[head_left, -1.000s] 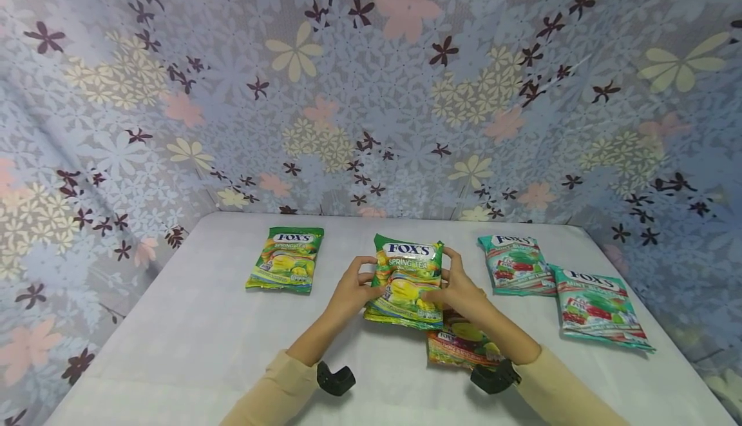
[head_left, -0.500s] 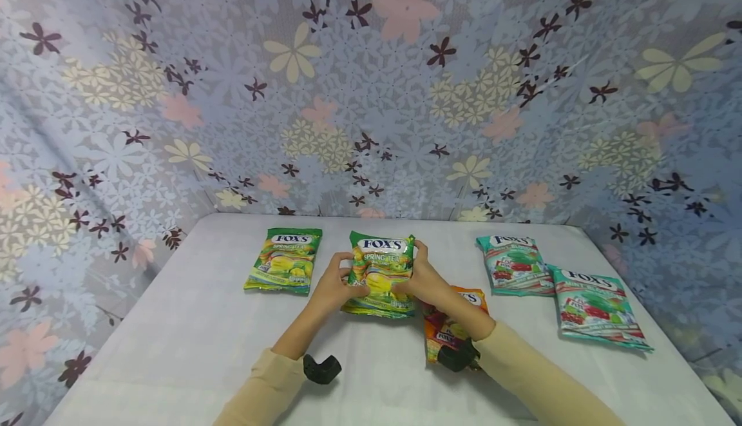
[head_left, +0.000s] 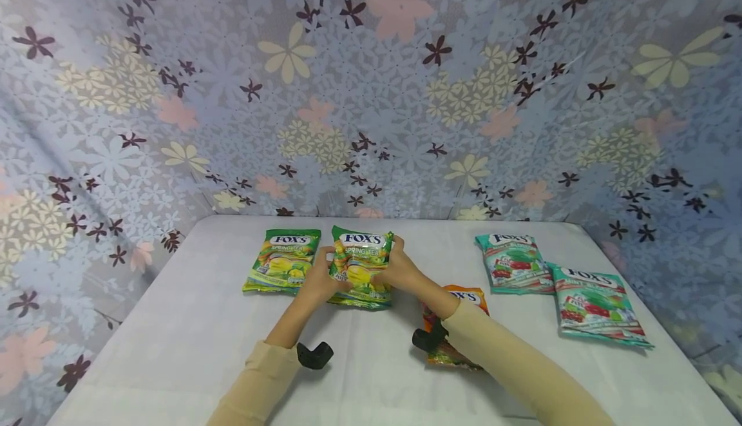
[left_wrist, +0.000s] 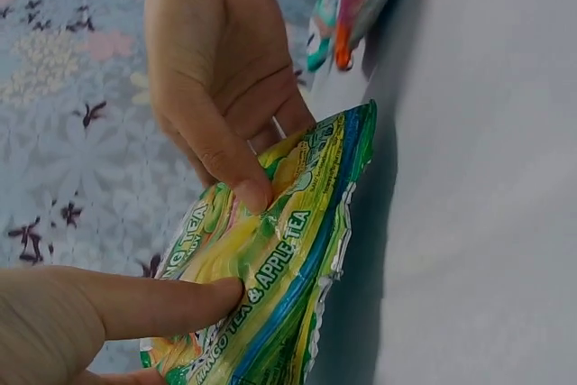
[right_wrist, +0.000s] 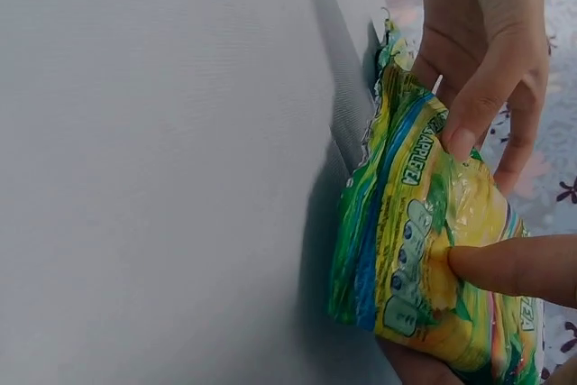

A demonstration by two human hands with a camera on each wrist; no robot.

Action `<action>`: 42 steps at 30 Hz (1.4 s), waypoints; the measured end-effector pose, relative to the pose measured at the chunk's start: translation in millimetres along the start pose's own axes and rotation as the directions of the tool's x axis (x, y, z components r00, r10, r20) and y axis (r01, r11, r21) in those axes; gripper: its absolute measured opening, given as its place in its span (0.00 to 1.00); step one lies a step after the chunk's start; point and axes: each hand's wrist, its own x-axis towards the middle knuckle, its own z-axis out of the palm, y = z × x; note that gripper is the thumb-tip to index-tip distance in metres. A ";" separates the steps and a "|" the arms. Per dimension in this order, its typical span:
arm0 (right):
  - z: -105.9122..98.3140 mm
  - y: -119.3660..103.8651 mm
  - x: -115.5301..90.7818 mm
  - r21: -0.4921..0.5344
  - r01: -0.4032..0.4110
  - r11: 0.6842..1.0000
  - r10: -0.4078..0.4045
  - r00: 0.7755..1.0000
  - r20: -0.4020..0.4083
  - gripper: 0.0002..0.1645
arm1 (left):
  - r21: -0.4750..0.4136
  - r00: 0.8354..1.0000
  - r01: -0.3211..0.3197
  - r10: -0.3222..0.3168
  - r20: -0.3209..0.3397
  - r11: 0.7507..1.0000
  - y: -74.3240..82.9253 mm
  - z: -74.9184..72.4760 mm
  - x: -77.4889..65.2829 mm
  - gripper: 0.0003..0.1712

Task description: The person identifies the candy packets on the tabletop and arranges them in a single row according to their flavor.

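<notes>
A green and yellow Fox's Spring Tea candy bag is held by both hands near the back middle of the table. My left hand grips its left side, thumb over the front. On the right side my right hand grips it the same way, fingers behind. Both thumbs press into the bag's front in the left wrist view, where the candy bag stands close over the white cloth. Just left of it lies a second Spring Tea bag, its right edge overlapped by my left hand.
An orange Fox's bag lies under my right forearm, partly hidden by the sleeve and a black wrist mount. Two teal Fox's mint bags lie at the right of the white table. Behind rises a floral cloth backdrop.
Both hands have carried the Spring Tea bag leftward, from over the orange bag to beside the other Spring Tea bag. More of the orange bag's top shows now.
</notes>
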 end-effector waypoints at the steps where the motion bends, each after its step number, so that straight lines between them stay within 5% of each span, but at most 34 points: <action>1: 1.8 -0.2 2.6 0.017 0.012 1.000 -0.012 1.000 0.005 0.69 | 0.000 1.000 0.006 -0.006 -0.004 1.000 -0.8 -2.0 0.9 0.47; 10: 18.8 -1.1 24.1 0.080 0.074 0.994 -0.076 0.997 0.014 0.73 | 0.024 0.997 0.060 -0.059 -0.038 0.998 -8.2 -16.9 10.3 0.48; 21: 36.4 -2.2 41.2 0.009 0.021 1.000 -0.021 1.000 0.013 0.72 | 0.113 0.994 0.099 -0.093 -0.054 0.989 -8.5 -29.3 15.7 0.48; 42: 37.7 -3.4 45.5 -0.088 0.010 0.996 -0.007 1.000 0.025 0.65 | 0.204 0.990 0.101 -0.078 -0.116 0.974 -11.7 -23.7 16.8 0.45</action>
